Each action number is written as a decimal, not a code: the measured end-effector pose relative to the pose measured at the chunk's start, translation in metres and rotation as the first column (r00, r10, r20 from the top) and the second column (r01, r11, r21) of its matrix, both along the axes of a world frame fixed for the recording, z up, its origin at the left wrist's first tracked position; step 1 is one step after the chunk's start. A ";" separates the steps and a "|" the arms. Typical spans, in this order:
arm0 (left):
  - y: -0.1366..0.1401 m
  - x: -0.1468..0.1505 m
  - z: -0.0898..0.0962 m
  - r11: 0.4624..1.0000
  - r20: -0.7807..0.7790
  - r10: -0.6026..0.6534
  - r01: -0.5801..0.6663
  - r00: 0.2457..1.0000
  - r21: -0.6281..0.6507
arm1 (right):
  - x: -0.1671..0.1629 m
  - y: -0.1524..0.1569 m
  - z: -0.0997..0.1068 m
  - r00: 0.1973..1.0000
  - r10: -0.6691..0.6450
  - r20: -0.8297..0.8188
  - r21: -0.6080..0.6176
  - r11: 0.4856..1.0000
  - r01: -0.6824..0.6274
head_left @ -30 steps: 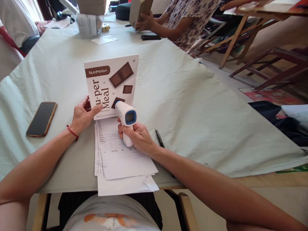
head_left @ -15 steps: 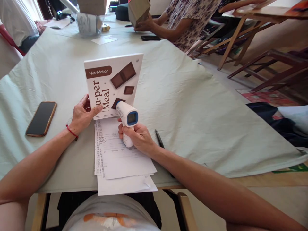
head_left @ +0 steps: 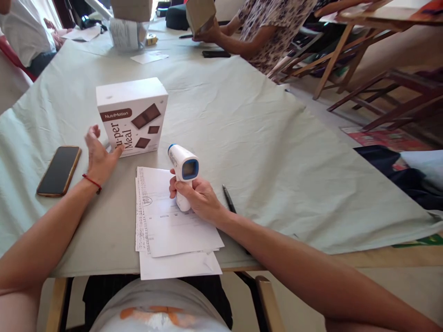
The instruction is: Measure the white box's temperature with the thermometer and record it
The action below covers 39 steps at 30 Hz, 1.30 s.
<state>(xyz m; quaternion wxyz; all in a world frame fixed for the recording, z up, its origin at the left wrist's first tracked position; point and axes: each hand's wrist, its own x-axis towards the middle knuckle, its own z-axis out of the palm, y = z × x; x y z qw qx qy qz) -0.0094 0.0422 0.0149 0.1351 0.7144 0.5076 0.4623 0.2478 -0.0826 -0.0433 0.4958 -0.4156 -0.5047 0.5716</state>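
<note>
Fingers of the right hand (head_left: 195, 198) wrap around the grip of a white infrared thermometer (head_left: 182, 171), held upright with its blue-rimmed screen facing the camera and its nose aimed away, toward the far left. The base of the thermometer's handle rests on, or just above, a stack of printed papers (head_left: 173, 226) lying under this hand; which of the two cannot be told from this angle. Just to the right of the right wrist a dark pen (head_left: 229, 199) lies on the pale green tablecloth (head_left: 263, 138).

The left hand (head_left: 98, 157) is open, fingers loosely spread and holding nothing. Its fingertips sit at the lower left corner of a white box (head_left: 131, 117) printed with chocolate pieces and the brand "NutriMotion"; they seem to touch it, though the contact is hard to confirm. The box stands on the cloth just beyond this hand, well apart from the thermometer. A thin red bracelet (head_left: 92, 182) circles the left wrist. To the left of the hand, near it, a dark smartphone (head_left: 59, 170) lies flat, screen up.

Far beyond both hands, another person's hand (head_left: 207, 34) holds a brown cardboard box (head_left: 200, 13).
</note>
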 end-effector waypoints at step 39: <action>-0.089 0.058 0.015 0.593 -0.626 -0.754 0.613 0.198 -0.522 | 0.073 0.025 0.023 0.870 -0.124 0.478 0.116 0.990 0.077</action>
